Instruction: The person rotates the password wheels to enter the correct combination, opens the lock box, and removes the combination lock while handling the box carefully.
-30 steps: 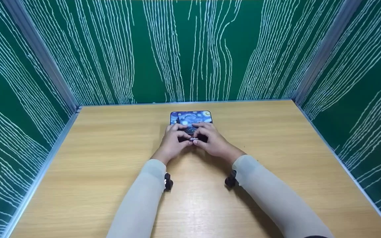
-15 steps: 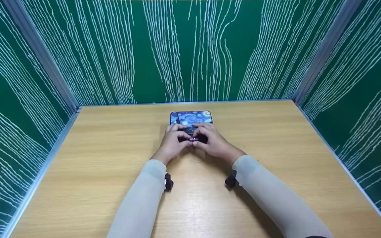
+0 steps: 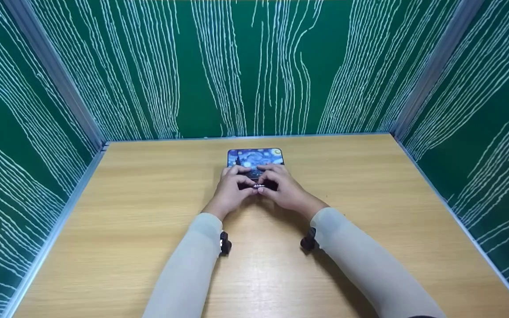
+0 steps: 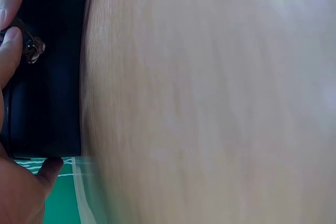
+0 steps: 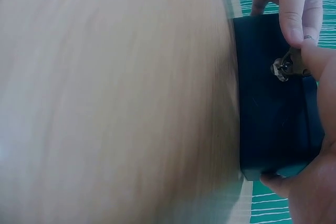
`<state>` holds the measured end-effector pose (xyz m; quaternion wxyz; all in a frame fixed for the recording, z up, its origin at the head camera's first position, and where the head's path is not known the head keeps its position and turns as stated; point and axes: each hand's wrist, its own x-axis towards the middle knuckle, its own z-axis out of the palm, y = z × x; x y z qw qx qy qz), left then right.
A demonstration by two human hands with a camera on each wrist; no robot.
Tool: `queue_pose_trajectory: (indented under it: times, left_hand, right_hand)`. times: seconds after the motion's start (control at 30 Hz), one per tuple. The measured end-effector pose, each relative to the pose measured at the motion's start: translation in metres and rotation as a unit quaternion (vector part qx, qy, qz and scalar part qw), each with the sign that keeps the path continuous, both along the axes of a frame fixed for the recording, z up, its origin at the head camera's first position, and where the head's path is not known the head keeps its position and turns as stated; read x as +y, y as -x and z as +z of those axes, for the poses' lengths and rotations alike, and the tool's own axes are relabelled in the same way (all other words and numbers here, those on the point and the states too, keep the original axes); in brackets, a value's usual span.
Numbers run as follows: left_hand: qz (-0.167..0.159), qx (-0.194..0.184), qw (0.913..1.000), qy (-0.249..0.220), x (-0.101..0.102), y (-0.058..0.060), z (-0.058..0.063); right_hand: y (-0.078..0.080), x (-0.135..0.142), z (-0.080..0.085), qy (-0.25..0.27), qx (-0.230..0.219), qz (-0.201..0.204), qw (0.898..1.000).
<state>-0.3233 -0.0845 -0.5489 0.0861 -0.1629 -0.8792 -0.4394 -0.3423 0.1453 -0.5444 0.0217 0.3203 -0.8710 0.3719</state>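
A box (image 3: 254, 157) with a blue swirled night-sky picture on its lid stands toward the back of the table. Its dark front (image 4: 55, 98) fills the left part of the left wrist view. A metal latch (image 5: 282, 68) sits on that front, partly covered by fingers. My left hand (image 3: 231, 189) holds the box's left side, its thumb and forefinger pinching at the latch. Mirroring it, my right hand (image 3: 286, 190) holds the right side, thumb and forefinger on the latch too. The thumb tips almost meet, while other fingers lie on the lid and sides.
The wooden table (image 3: 148, 190) has a metal-edged border. Green walls (image 3: 201, 88) with white wavy lines enclose the back and both sides. A small black camera sits at each wrist, the left one (image 3: 225, 244) and the right one (image 3: 308, 240).
Both hands keep their place on the box. The latch between the thumbs tilts very slightly; box and arms look unmoved.
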Motion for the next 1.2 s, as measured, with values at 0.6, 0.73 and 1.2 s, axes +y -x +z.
queue_pose_trajectory:
  times: [0.6,0.73,1.2]
  left_hand:
    - [0.005,-0.024,0.9997,0.001,0.0006,0.0009,-0.0007]
    - [0.007,-0.023,0.9997,-0.003,0.0002,0.0009,-0.0012]
    - [0.004,-0.025,0.9997,-0.005,0.0009,-0.0001,0.0005]
  right_hand:
    - [-0.0005,0.0009,-0.0008,0.000,-0.001,-0.001,1.000]
    - [-0.0008,0.0001,0.0003,-0.004,-0.003,-0.002,1.000]
    - [-0.0019,0.0002,0.0019,-0.007,0.003,0.001,1.000]
